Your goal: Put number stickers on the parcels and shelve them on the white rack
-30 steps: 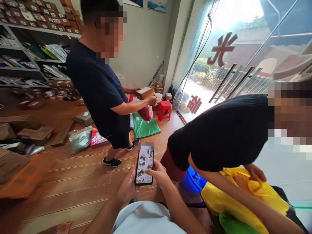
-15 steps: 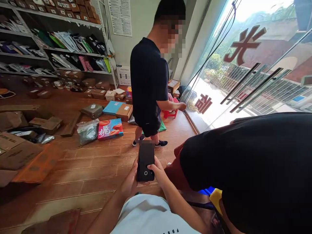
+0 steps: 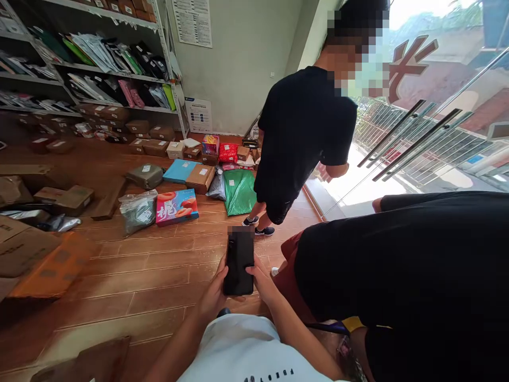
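Note:
A black smartphone (image 3: 239, 265) is held upright in front of my white shirt, its dark screen toward me. My left hand (image 3: 215, 287) wraps its left edge, with the thumb along the side. On the opposite edge, my right hand (image 3: 262, 279) grips the phone, the thumb tip at the lower right of the screen. The fingers behind the phone are mostly hidden.
A person in dark clothes (image 3: 306, 138) stands ahead by the glass door (image 3: 429, 132). Another person in a black shirt (image 3: 397, 265) leans in close at right. Parcels, including a green bag (image 3: 240, 192) and a peach box (image 3: 177, 207), lie on the floor before shelves (image 3: 115, 74).
The standing person has moved right and leaned toward the door, uncovering the green bag and a red parcel. My right thumb has shifted up to the phone's edge; the circle on the screen is gone.

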